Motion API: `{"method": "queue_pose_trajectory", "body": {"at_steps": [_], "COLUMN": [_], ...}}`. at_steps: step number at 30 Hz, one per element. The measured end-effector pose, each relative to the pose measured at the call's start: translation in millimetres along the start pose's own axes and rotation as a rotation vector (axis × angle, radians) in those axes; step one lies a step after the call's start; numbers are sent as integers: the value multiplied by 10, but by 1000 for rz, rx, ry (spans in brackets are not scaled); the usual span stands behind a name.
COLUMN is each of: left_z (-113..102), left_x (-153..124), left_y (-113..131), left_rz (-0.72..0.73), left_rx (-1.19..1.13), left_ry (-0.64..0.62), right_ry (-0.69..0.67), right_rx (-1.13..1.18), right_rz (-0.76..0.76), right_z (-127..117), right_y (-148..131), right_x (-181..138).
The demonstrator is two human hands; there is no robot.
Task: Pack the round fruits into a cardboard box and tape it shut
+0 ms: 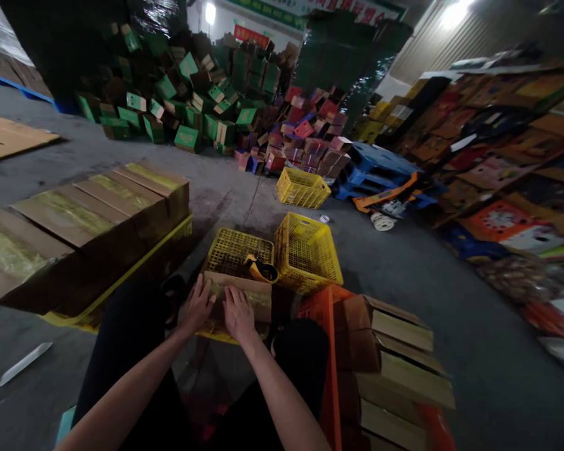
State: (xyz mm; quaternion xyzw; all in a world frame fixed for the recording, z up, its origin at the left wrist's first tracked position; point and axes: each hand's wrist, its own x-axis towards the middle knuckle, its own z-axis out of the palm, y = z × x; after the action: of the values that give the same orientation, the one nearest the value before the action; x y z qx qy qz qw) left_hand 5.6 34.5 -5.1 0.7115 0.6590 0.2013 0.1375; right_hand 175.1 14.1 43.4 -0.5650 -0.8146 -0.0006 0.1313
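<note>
Between my knees a brown cardboard box (262,300) with yellowish clear tape along its top rests on an upturned-looking yellow plastic crate (223,241). My left hand (197,307) lies on the box's left end, fingers stretched out on the cardboard. Flat on the taped top, near the middle, is my right hand (238,312), its fingers spread slightly. Neither hand grips anything. Just beyond the box, a black and yellow tape dispenser (262,269) lies on the crate.
Taped cartons (82,216) sit in a yellow crate at left. An orange crate (331,363) at right holds folded-open boxes. Ahead are a yellow crate (310,247), another yellow crate (303,188), a pallet jack (385,203), blue pallets (380,166) and heaped green boxes (188,138).
</note>
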Motion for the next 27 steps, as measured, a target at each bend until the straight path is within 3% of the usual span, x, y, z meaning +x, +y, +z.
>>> {"method": "queue_pose_trajectory", "body": {"at_steps": [6, 12, 20, 27], "left_z": [117, 124, 173, 355], "left_x": [4, -13, -5, -51], "left_y": [-15, 46, 161, 437], "left_rz": [130, 132, 170, 375], "left_rx": [47, 114, 157, 142], "left_ry": [97, 132, 131, 28], "right_ry": [6, 81, 234, 176], "right_rx": [-41, -67, 50, 54], "right_rz": [77, 209, 296, 285], "right_z": [-129, -108, 126, 208], "right_y": [432, 821, 955, 965], "right_x": [-267, -521, -552, -575]}}
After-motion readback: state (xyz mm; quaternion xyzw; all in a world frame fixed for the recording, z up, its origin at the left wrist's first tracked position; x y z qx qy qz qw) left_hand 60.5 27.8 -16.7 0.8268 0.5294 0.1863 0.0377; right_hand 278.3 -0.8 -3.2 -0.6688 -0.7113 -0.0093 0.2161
